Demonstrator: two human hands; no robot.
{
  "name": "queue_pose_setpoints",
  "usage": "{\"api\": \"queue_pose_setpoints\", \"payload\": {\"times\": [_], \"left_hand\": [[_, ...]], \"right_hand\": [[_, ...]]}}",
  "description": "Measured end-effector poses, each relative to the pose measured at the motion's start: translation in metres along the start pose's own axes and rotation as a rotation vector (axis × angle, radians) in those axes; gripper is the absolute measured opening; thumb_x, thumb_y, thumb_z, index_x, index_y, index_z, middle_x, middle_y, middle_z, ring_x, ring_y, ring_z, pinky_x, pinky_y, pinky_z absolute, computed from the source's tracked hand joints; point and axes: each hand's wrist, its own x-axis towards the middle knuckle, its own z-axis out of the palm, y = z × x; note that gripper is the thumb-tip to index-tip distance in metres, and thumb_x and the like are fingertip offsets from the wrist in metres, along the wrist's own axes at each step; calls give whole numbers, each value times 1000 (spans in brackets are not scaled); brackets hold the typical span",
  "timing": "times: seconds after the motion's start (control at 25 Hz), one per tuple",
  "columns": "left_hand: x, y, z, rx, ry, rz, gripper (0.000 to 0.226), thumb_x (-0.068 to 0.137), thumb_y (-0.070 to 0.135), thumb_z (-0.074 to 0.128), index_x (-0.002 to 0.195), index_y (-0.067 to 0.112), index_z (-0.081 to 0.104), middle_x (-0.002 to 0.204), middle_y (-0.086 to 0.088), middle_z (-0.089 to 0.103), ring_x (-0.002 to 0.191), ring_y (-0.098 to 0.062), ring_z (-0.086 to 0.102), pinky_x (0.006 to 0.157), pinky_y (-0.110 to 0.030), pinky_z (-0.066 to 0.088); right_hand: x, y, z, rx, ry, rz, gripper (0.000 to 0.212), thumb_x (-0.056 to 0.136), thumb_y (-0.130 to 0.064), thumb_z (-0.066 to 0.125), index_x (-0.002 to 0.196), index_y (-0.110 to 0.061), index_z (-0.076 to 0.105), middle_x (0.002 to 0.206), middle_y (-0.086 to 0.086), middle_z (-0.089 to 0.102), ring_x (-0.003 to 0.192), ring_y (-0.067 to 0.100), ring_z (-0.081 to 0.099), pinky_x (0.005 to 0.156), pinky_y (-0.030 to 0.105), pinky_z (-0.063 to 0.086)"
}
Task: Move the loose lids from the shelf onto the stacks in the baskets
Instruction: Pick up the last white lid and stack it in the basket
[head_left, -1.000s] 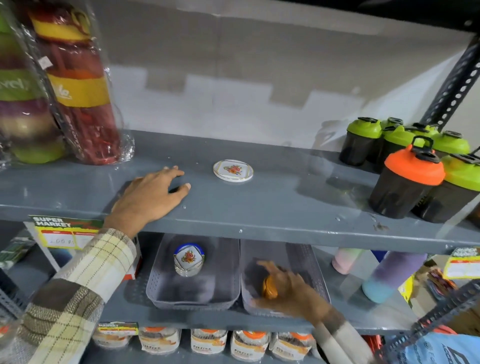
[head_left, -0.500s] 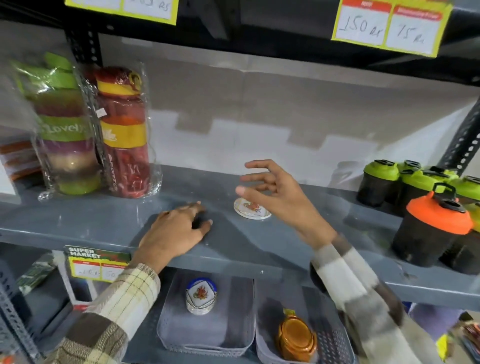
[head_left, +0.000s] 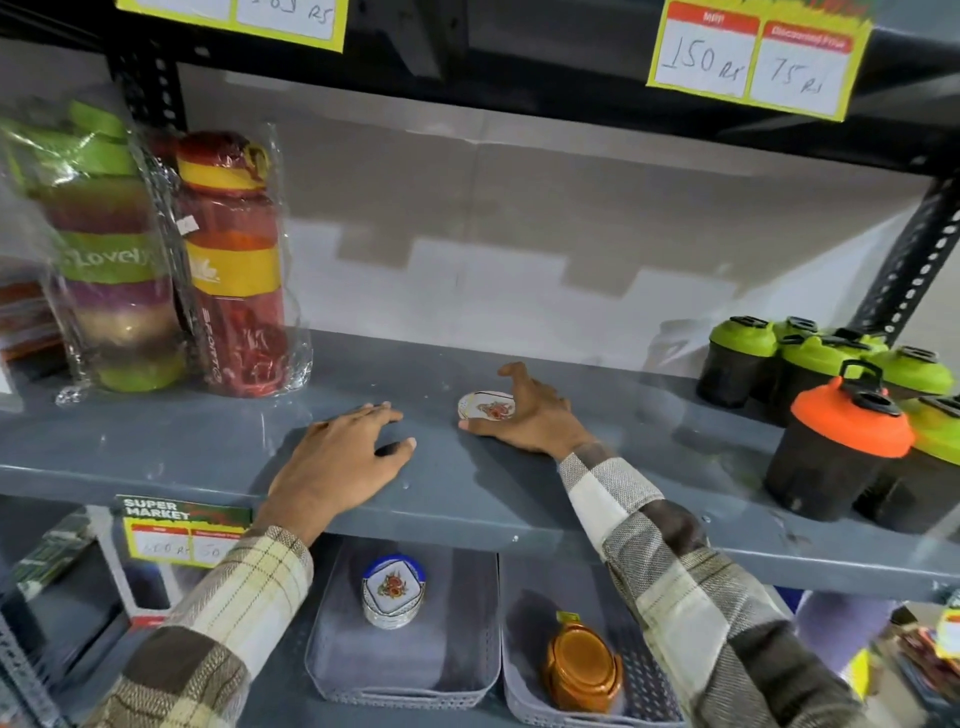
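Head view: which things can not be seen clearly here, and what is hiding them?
- White floral lid, head view: its right part is hidden by the right hand; whether it is gripped cannot be told.
- Left price tag, head view: numbers blurred.
- Shelf under the left hand: covered by the palm.
- Orange stack: lid count too small to tell.
- Basket holding it: cut off by the bottom edge.
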Motion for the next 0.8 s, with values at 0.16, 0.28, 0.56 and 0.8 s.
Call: {"api": "queue_pose_setpoints", "payload": {"times": [0.16, 0.28, 0.56, 0.8], "left_hand": [[-2, 2, -1, -33, -4, -9, 53, 94, 53, 45, 142, 30, 48, 156, 9, 41, 142, -16, 40, 113, -39, 31], [-14, 9, -6, -53, 176, 1, 39, 92, 49, 50, 125, 30, 61, 124, -3, 68, 110, -29, 64, 86, -40, 51], [-38, 7, -8, -78, 214, 67, 28, 92, 45, 52, 106, 28, 69, 98, -2, 76, 93, -32, 69, 72, -36, 50], [-42, -1, 3, 50, 369, 172, 37, 96, 42, 42, 92, 20, 72, 79, 2, 74, 73, -23, 69, 61, -34, 51]], "right_hand": [[-18, -9, -4, 154, 70, -79, 91, 67, -63, 82, 137, -29, 35, 122, 8, 65, 121, 30, 58, 105, 40, 43], [-66, -31, -11, 407, 130, -202, 88, 64, -58, 88, 131, -35, 37, 107, -1, 70, 103, 17, 66, 84, 18, 51], [-205, -41, 21, 412, -36, -472, 88, 59, -57, 91, 129, -44, 39, 126, -20, 60, 117, 7, 59, 90, 13, 46], [-186, 4, 119, 367, -249, -262, 78, 61, -68, 85, 120, -46, 40, 124, -23, 59, 119, 4, 56, 98, 28, 51]]}}
